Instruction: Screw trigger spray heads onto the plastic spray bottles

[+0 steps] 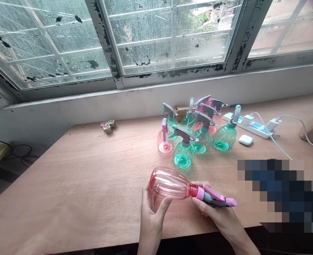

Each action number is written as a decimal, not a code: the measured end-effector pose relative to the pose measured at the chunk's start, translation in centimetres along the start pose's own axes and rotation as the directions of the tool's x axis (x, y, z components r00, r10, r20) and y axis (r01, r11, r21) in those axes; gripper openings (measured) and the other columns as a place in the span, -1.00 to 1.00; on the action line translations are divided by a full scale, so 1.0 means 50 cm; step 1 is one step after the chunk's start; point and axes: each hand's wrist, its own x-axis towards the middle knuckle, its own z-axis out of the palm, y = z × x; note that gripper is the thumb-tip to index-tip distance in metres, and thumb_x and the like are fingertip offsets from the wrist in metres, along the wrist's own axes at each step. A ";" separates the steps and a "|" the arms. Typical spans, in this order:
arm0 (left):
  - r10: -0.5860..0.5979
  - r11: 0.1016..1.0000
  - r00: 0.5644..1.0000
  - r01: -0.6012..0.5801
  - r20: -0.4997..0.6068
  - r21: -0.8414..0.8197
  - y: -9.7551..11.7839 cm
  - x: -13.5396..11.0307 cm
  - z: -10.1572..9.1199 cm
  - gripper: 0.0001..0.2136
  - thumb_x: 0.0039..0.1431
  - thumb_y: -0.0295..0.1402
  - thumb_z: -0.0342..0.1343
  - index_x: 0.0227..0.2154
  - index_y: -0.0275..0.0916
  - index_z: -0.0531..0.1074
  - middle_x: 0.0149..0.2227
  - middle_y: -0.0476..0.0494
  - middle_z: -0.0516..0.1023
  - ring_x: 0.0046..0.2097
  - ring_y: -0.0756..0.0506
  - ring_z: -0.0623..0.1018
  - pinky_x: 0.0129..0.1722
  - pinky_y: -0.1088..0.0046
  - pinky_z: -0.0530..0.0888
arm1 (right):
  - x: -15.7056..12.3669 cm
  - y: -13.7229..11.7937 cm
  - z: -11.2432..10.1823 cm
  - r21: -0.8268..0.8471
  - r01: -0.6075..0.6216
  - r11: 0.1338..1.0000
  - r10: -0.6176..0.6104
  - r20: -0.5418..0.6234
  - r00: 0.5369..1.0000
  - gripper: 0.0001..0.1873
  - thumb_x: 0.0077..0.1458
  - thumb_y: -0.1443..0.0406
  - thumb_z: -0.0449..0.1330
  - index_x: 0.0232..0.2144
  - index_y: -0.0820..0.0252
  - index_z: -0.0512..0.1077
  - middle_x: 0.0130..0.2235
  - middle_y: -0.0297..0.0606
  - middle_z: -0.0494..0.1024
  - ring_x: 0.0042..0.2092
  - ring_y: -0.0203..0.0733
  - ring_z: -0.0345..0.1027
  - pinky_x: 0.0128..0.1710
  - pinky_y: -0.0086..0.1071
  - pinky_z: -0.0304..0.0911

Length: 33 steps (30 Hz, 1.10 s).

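A clear pink spray bottle (169,182) lies sideways in the air above the front of the table, its base to the left and its nozzle to the right. My left hand (154,209) is wrapped round the bottle's body near the base, thumb in front. At the neck, my right hand (212,212) grips just below the pink and grey trigger head (217,198), which sits at the bottle's mouth. How tightly the head is screwed on cannot be made out. Behind my hands stands the closest green spray bottle (183,156), upright with a grey trigger.
Several more green and pink spray bottles (224,136) stand grouped at the back. To their right are a white power strip (254,128) with plugged chargers and a white earbud case (245,140). Small blocks (108,126) lie at back left. A pixelated patch covers the right side.
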 end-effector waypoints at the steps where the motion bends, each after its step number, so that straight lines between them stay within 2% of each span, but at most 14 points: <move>1: -0.008 1.000 1.000 0.008 -0.008 0.003 -0.002 0.001 -0.001 -0.36 0.10 -0.19 0.43 0.23 -0.07 0.38 0.31 -0.21 0.47 0.37 -0.33 0.39 0.41 0.05 0.25 | 0.000 0.000 0.000 0.002 -0.004 1.000 0.004 -0.004 1.000 -0.64 0.07 0.06 0.44 -0.11 0.04 0.63 -0.39 -0.36 0.50 -0.29 -0.11 0.40 -0.28 -0.33 0.35; 6: -0.014 1.000 1.000 0.014 -0.025 0.009 -0.014 0.005 -0.006 -0.32 0.03 -0.23 0.46 0.23 -0.03 0.39 0.32 -0.18 0.45 0.37 -0.34 0.40 0.39 0.06 0.29 | -0.001 0.000 -0.002 -0.005 -0.020 1.000 0.020 -0.007 1.000 -0.62 0.10 0.04 0.41 -0.06 0.03 0.62 -0.49 -0.43 0.40 -0.45 -0.22 0.21 -0.39 -0.36 0.24; 12: 0.007 0.999 0.999 -0.005 -0.032 0.041 -0.024 0.009 -0.010 -0.32 0.02 -0.22 0.47 0.22 -0.07 0.40 0.29 -0.22 0.49 0.33 -0.35 0.44 0.39 0.03 0.29 | 0.000 0.003 -0.003 0.022 -0.027 0.999 0.027 0.009 1.000 -0.58 0.12 0.01 0.39 -0.04 0.03 0.59 -0.51 -0.43 0.37 -0.46 -0.21 0.12 -0.43 -0.32 0.13; 17: 0.020 0.999 1.000 -0.019 -0.011 0.034 -0.019 0.008 -0.006 -0.32 0.04 -0.23 0.46 0.24 -0.08 0.39 0.30 -0.22 0.48 0.32 -0.34 0.46 0.38 0.07 0.32 | -0.002 0.014 -0.006 0.022 -0.052 0.998 0.052 0.008 0.999 -0.57 0.13 0.00 0.38 -0.02 0.02 0.57 -0.50 -0.43 0.36 -0.45 -0.19 0.15 -0.41 -0.31 0.14; 24: 0.008 0.999 1.000 -0.008 -0.009 0.045 0.005 -0.001 0.004 -0.37 0.13 -0.15 0.39 0.26 -0.06 0.39 0.32 -0.22 0.45 0.37 -0.33 0.40 0.38 0.11 0.33 | -0.001 0.015 -0.004 0.025 -0.035 0.999 0.036 -0.016 0.999 -0.58 0.13 -0.01 0.39 -0.03 0.03 0.59 -0.51 -0.41 0.38 -0.46 -0.23 0.15 -0.44 -0.34 0.16; 33: 0.005 0.999 1.000 -0.005 -0.016 0.037 0.011 0.000 0.008 -0.39 0.12 -0.16 0.40 0.23 -0.06 0.42 0.30 -0.20 0.48 0.34 -0.32 0.44 0.34 0.16 0.37 | -0.002 0.017 -0.006 0.028 -0.048 0.998 0.048 0.000 0.999 -0.58 0.14 0.00 0.39 -0.01 0.02 0.57 -0.52 -0.43 0.34 -0.46 -0.20 0.15 -0.43 -0.33 0.12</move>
